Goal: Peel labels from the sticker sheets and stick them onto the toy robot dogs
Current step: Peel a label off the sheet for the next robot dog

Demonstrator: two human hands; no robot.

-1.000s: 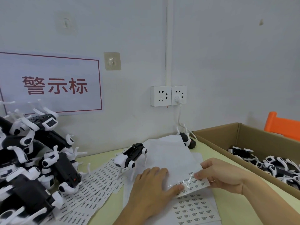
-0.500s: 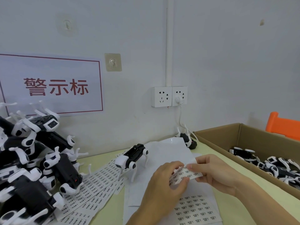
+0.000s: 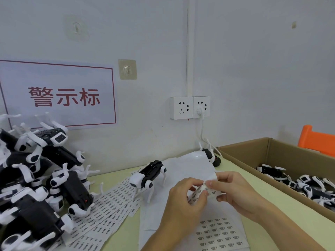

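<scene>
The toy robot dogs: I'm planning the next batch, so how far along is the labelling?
Done: cannot tell; dogs lie in the cardboard box, labels unreadable. In hand: both hands, left hand and right hand, pinch a sticker sheet. Left: one standing dog, the pile of dogs and the spread sheets.

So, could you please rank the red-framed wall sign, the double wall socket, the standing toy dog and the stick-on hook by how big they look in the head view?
1. Wall sign
2. Socket and standing toy dog: alike, and the dog is nearer, so unranked
3. Stick-on hook
</scene>
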